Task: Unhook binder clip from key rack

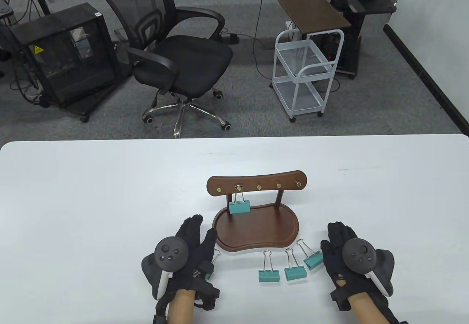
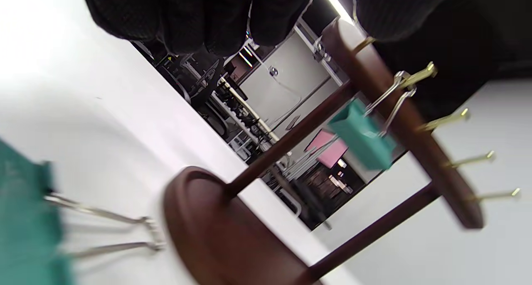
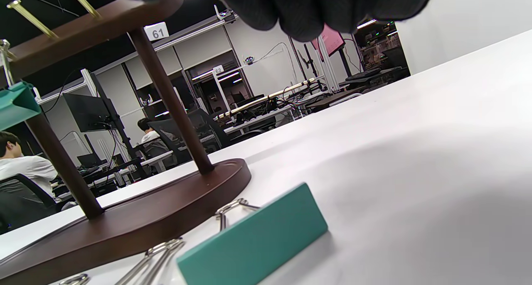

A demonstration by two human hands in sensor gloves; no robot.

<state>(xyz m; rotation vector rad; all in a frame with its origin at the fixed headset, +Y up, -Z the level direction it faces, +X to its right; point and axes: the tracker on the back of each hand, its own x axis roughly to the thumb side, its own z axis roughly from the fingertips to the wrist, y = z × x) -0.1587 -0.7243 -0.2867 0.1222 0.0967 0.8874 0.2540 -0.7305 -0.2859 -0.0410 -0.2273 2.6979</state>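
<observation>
The brown wooden key rack (image 1: 256, 183) stands mid-table on its tray base (image 1: 256, 234). One teal binder clip (image 1: 239, 207) hangs from the second brass hook from the left; it also shows in the left wrist view (image 2: 363, 137). My left hand (image 1: 202, 228) lies open, palm down, left of the base, over another teal clip (image 1: 210, 273) that lies loose on the table (image 2: 25, 227). My right hand (image 1: 331, 236) lies open, right of the base, holding nothing. Three clips lie in front of the rack (image 1: 268, 275), (image 1: 295, 272), (image 1: 313, 260); the rightmost is beside my right thumb (image 3: 257, 239).
The white table (image 1: 91, 199) stretches wide to both sides of the rack. The other brass hooks (image 1: 278, 185) on the rack are bare. An office chair (image 1: 179, 56) and a white cart (image 1: 307, 71) stand on the floor beyond the far edge.
</observation>
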